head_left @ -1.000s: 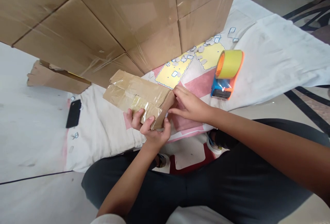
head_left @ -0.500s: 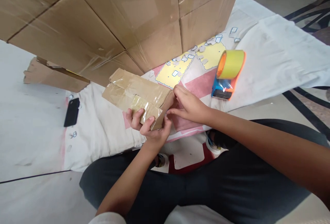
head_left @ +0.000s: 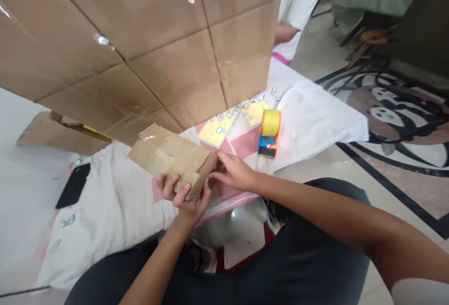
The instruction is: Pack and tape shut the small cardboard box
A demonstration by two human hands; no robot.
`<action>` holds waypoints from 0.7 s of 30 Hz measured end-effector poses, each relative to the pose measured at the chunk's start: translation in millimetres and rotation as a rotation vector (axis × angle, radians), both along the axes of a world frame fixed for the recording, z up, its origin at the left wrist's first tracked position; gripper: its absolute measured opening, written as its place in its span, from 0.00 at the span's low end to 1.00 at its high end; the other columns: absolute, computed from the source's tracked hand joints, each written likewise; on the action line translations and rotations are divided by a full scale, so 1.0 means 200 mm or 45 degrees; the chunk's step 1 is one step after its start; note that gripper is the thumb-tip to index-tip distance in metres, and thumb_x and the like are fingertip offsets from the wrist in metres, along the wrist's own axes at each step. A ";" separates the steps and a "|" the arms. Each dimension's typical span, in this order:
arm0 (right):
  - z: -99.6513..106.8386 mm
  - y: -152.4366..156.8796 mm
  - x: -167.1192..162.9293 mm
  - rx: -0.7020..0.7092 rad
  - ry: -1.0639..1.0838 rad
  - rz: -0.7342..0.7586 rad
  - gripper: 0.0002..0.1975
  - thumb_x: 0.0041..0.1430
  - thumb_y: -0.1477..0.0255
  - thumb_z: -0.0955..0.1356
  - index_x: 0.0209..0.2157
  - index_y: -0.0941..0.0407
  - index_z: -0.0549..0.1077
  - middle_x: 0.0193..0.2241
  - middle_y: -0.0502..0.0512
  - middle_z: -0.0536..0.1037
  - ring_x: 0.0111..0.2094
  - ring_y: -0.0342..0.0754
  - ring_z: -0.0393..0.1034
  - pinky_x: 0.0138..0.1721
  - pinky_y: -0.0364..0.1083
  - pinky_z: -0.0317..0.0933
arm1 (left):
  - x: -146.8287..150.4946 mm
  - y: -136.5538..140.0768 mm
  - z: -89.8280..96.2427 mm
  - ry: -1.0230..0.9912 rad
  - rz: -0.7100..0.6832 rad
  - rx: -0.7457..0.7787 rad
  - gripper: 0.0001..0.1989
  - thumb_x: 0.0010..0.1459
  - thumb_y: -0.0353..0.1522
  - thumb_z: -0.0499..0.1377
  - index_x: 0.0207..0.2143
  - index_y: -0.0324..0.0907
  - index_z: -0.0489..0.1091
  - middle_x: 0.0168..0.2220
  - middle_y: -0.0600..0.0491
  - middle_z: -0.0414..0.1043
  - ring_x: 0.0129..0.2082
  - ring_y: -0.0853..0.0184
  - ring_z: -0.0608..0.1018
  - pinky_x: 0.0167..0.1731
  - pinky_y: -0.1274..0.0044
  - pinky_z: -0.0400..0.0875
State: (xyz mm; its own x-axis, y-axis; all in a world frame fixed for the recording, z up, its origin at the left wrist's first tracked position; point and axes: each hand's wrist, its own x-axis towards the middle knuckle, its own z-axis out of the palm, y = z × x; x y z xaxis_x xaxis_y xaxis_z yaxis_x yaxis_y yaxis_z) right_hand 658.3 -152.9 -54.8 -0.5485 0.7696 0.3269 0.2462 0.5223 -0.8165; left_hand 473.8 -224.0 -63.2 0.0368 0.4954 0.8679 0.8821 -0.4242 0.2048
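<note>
A small cardboard box (head_left: pixel 168 153) with strips of clear tape is held tilted in front of me. My left hand (head_left: pixel 185 197) is wrapped round its lower near side, fingers on the taped face. With thumb and fingers, my right hand (head_left: pixel 233 171) grips the box's right end; what the fingertips press there is partly hidden. To the right, a tape dispenser (head_left: pixel 269 141) with a yellow roll stands on the white cloth (head_left: pixel 122 211). Beyond the box lie yellow sheets (head_left: pixel 213 132) strewn with small paper scraps.
A wall of stacked, taped cartons (head_left: pixel 175 61) rises right behind the box. An open carton (head_left: pixel 63 132) and a black phone (head_left: pixel 73 185) lie at the left. Past the stack, a person in white (head_left: pixel 298 5) is partly visible. A panda-patterned floor (head_left: pixel 393 108) lies at the right.
My view has swung up and to the right, bringing the person and the patterned floor into sight. Both hands keep the same hold on the box.
</note>
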 end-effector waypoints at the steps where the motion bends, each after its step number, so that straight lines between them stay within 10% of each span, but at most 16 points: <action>1: 0.01 -0.01 0.01 0.020 0.010 -0.027 0.22 0.62 0.62 0.70 0.52 0.57 0.64 0.42 0.61 0.77 0.40 0.54 0.74 0.40 0.51 0.69 | 0.00 0.01 0.02 0.004 -0.022 0.023 0.34 0.43 0.27 0.69 0.46 0.52 0.52 0.52 0.46 0.54 0.66 0.47 0.57 0.61 0.43 0.55; 8: 0.28 -0.03 0.26 0.316 0.258 -0.321 0.25 0.62 0.58 0.70 0.54 0.56 0.64 0.42 0.60 0.77 0.40 0.53 0.75 0.40 0.52 0.72 | 0.20 0.19 0.40 0.170 -0.314 0.318 0.35 0.39 0.27 0.71 0.45 0.52 0.54 0.51 0.49 0.55 0.65 0.49 0.59 0.64 0.46 0.54; 14: 0.53 0.01 0.77 0.632 0.466 -1.001 0.26 0.58 0.61 0.73 0.54 0.53 0.65 0.45 0.58 0.74 0.39 0.51 0.72 0.34 0.49 0.72 | 0.82 0.54 0.77 0.081 -0.730 0.245 0.31 0.50 0.35 0.68 0.48 0.53 0.50 0.60 0.46 0.54 0.70 0.49 0.53 0.64 0.46 0.57; 21: 0.30 0.21 1.32 0.468 0.495 -1.514 0.25 0.55 0.62 0.71 0.52 0.56 0.66 0.46 0.61 0.75 0.43 0.53 0.72 0.38 0.50 0.70 | 1.54 0.95 0.65 0.294 -1.208 -0.151 0.29 0.59 0.30 0.59 0.58 0.47 0.49 0.63 0.43 0.59 0.71 0.56 0.54 0.71 0.54 0.44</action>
State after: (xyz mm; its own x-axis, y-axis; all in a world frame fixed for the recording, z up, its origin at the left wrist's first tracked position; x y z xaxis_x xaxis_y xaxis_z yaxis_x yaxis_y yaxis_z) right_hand 922.4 -110.5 4.4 0.5799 0.5477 0.6031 0.4907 0.3561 -0.7952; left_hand 781.8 -34.7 65.9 0.6268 0.2559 0.7359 0.2096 -0.9651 0.1570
